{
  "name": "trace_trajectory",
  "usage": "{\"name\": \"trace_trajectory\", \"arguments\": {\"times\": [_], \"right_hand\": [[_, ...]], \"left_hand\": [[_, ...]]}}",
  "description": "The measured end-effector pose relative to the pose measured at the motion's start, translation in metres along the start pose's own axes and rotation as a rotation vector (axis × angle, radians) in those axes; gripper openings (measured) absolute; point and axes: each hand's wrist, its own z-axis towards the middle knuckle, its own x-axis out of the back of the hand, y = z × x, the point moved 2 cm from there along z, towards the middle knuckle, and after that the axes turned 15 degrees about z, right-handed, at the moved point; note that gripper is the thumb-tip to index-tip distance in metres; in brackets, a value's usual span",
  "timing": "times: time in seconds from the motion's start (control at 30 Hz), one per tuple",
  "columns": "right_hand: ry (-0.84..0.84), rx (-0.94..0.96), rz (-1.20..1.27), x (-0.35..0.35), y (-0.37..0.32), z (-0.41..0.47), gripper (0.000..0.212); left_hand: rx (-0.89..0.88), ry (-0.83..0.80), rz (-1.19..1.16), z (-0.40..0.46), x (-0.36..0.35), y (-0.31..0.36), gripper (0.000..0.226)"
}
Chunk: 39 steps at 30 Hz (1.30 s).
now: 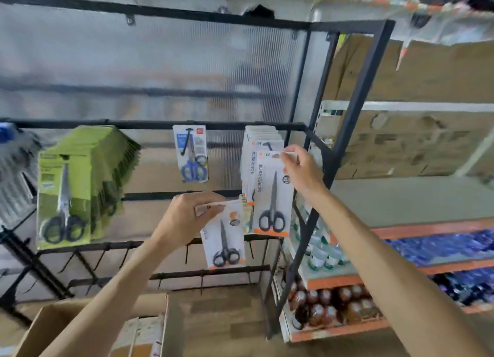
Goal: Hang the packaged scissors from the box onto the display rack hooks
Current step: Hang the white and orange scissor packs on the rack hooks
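My right hand [296,169] pinches the top edge of a white card package of black-handled scissors with an orange strip along its bottom [272,193], thumb and fingers closed on the upper right corner. I hold it up against the front of a stack of matching white packages [260,140] that hangs from a hook on the black metal display rack [160,124]. The card hangs upright, its long axis vertical, blades pointing up and the handle loops at the bottom.

My left hand [187,217] grips the top of a second, smaller-looking white card package of black-handled scissors [224,236], fingers curled over its upper edge. This one hangs lower and to the left of the first, tilted slightly, blades up and handles down.

Further left on the same rail hangs one clear-fronted package of blue-handled scissors [191,153], and beyond it a thick fanned stack of green card scissor packages [80,185]. The rack's bars are thin, matt black tubes with bare black hooks [187,249] lower down. Behind it is a ribbed translucent panel [160,62]. A brown corrugated cardboard box [48,327] stands open below my left forearm.
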Motion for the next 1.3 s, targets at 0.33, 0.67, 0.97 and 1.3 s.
{"name": "trace_trajectory", "arguments": {"times": [0.33, 0.67, 0.97, 1.3], "right_hand": [[-0.001, -0.060, 0.001, -0.013, 0.021, 0.046, 0.022], [0.096, 0.054, -0.240, -0.016, 0.016, 0.081, 0.022], [-0.140, 0.454, -0.192, 0.016, 0.000, 0.000, 0.017], [-0.254, 0.245, -0.029, 0.014, 0.005, -0.012, 0.019]], "left_hand": [[-0.021, 0.035, 0.165, 0.015, 0.005, 0.004, 0.016], [-0.029, 0.023, 0.181, 0.058, 0.009, 0.020, 0.018], [-0.060, 0.005, 0.184, 0.078, -0.013, 0.022, 0.017], [-0.073, 0.016, 0.183, 0.107, -0.028, 0.042, 0.023]]}}
